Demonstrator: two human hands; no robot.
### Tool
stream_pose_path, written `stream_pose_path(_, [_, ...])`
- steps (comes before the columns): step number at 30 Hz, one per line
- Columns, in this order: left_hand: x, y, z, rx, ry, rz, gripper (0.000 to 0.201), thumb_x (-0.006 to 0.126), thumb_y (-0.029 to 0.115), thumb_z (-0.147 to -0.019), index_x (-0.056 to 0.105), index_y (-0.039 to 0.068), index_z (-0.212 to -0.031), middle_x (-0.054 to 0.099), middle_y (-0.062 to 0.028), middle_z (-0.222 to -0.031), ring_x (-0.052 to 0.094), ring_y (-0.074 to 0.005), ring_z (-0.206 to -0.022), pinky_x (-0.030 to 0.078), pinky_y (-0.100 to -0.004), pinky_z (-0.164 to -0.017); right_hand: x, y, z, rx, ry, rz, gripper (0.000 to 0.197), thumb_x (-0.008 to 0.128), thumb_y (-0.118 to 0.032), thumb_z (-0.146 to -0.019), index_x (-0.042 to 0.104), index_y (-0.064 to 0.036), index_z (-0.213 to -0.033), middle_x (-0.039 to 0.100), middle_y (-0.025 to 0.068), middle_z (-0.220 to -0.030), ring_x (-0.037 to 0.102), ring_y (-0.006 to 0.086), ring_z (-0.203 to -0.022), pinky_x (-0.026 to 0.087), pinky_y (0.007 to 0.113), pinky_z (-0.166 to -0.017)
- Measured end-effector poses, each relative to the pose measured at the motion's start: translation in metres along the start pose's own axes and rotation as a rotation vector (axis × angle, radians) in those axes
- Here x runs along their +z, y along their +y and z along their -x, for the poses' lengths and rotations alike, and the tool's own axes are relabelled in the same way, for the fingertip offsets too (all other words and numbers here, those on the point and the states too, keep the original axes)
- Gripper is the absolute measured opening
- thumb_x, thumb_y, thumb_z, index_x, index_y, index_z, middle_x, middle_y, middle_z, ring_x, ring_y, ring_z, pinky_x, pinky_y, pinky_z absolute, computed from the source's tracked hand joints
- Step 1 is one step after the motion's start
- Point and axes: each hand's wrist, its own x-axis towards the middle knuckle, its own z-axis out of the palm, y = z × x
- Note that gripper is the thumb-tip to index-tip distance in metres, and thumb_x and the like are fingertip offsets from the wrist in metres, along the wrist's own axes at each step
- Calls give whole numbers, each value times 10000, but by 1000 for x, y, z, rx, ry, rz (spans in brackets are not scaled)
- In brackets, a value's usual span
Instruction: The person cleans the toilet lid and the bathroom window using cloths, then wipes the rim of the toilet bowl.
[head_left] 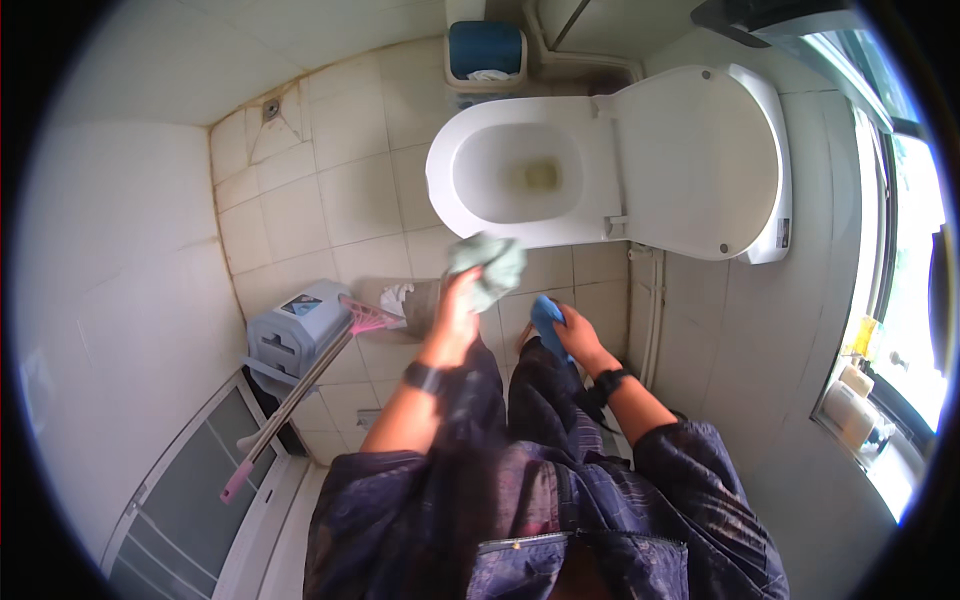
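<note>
My left hand point(459, 308) is closed around a crumpled pale green cloth point(492, 268), slightly blurred by motion. It is held in front of the near rim of the white toilet point(440, 150); whether cloth and rim touch I cannot tell. The toilet lid point(695, 165) stands raised, and yellowish water lies in the bowl. Farther right, my right hand point(584, 335) grips a folded blue cloth point(547, 318) above my leg, apart from the toilet.
A bin with a blue lid point(487, 48) stands beyond the toilet. To the left are a grey-blue box point(305, 325), a long-handled pink tool point(290, 405) and a container with white paper point(425, 305). Bottles point(855, 415) line the windowsill at right.
</note>
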Motion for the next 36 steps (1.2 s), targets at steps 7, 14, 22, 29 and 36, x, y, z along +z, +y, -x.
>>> stream_pose_path(7, [-140,41,45,41,218,-15,402,498,150,-873,470,22,-1253,541,-104,-1236,527,-240,-1132,406,-381,-964,35,-68,-108,-139,-5,239,446,443,-146,-842,438,-141,-1288,368,136,-1393,516,347,-1113,438,413,-924])
stream_pose_path(14, [-190,28,61,-4,344,77,379,494,168,-883,474,41,-1240,536,-83,-1235,523,-231,-1125,399,-381,-960,62,-98,-172,-43,-110,370,561,455,-141,-842,304,-171,-1381,206,143,-1470,505,346,-1137,433,416,-943])
stream_pose_path(22, [-166,23,58,-119,438,107,354,521,164,-866,512,40,-1197,580,-70,-1169,548,-226,-1082,412,-369,-943,75,-68,-189,-80,-18,292,476,480,-220,-857,385,-158,-1319,348,143,-1375,529,348,-1090,443,425,-923])
stream_pose_path(29, [-159,20,54,-104,360,85,339,541,159,-848,537,42,-1167,591,-68,-1149,558,-226,-1063,418,-368,-932,24,-94,-173,-177,32,330,240,494,-249,-859,561,-82,-1018,553,136,-1050,580,364,-897,477,419,-808])
stream_pose_path(36, [-137,21,61,-105,348,120,316,549,180,-852,550,21,-1125,607,-87,-1092,583,-224,-1007,446,-358,-884,-97,-84,-95,-182,-55,-258,343,454,-208,-856,528,-9,-1125,618,140,-993,587,230,-906,458,332,-814])
